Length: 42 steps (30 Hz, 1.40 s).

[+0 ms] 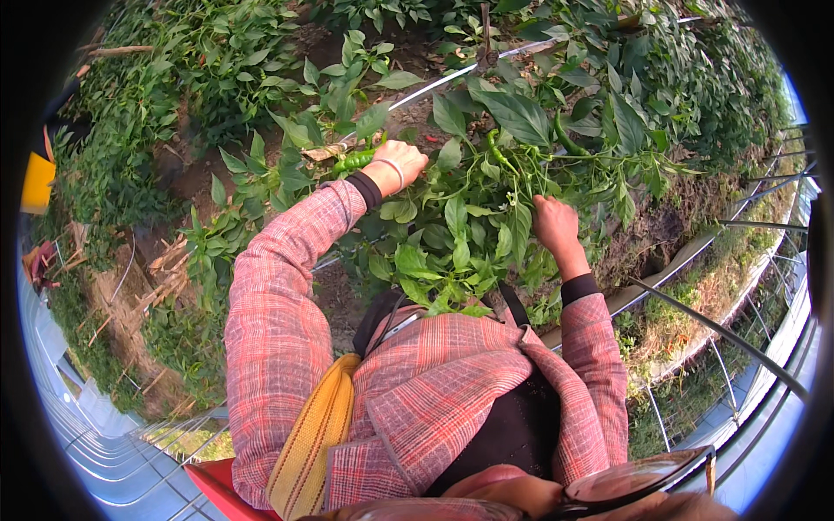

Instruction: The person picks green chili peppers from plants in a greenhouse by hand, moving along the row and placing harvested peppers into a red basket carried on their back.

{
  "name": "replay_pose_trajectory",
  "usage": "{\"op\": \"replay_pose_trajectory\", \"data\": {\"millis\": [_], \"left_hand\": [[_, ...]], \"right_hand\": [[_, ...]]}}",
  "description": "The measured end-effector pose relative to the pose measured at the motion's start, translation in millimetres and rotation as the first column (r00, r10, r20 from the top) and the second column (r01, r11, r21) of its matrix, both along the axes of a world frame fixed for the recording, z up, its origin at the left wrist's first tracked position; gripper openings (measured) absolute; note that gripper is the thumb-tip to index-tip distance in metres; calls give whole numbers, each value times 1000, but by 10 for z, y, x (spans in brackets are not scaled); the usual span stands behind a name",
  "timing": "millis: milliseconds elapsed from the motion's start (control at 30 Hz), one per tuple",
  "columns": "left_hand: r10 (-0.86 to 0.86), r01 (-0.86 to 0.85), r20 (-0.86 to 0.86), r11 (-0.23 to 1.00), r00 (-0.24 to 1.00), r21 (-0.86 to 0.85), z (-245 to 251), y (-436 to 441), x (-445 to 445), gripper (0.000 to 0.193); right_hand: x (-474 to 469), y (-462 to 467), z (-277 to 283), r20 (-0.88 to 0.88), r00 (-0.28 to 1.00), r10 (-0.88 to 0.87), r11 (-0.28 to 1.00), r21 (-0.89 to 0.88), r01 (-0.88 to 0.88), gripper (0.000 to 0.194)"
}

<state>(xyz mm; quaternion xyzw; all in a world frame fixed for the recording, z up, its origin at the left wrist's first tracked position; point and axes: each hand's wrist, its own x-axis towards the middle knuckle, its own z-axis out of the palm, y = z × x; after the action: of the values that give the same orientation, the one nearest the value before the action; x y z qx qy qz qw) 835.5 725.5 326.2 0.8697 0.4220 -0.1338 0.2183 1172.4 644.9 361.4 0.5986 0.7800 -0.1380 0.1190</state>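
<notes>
My left hand [394, 166], with a pale band at the wrist, is closed around several long green peppers [355, 161] that stick out on its left side. My right hand [557, 225] has its fingers folded at the foliage of a pepper plant [459, 225]; its fingertips are partly hidden, and it seems to grip a thin stem there. Between and above my hands, a curled green pepper [500, 155] hangs among the leaves. Another green pepper [567, 135] hangs higher up, to the right. Small white flowers show beside my right hand.
A pale line [443, 79] crosses the plants near a wooden stake [486, 39]. Dense pepper plants [234, 71] stand beyond. At the right are a metal bar [717, 319] and the greenhouse frame. A yellow strap [313, 443] crosses my left side; a red object [218, 485] is below it.
</notes>
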Motion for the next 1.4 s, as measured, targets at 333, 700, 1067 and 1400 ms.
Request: {"op": "replay_pose_trajectory", "data": {"millis": [333, 700, 1067, 1400], "left_hand": [[527, -742, 766, 663, 368, -100, 465, 774, -376, 29], [762, 356, 390, 605, -517, -712, 1444, 123, -44, 17], [900, 389, 431, 376, 63, -841, 1663, -741, 1062, 26], [474, 427, 782, 659, 405, -620, 1362, -530, 1002, 39]], "right_hand": [[-148, 219, 261, -101, 985, -137, 989, 33, 141, 43], [-693, 282, 1875, -669, 690, 278, 795, 563, 225, 29], [-808, 64, 1863, -747, 662, 62, 986, 148, 74, 48], [-777, 8, 1719, -576, 817, -2, 998, 53, 41, 65]]}}
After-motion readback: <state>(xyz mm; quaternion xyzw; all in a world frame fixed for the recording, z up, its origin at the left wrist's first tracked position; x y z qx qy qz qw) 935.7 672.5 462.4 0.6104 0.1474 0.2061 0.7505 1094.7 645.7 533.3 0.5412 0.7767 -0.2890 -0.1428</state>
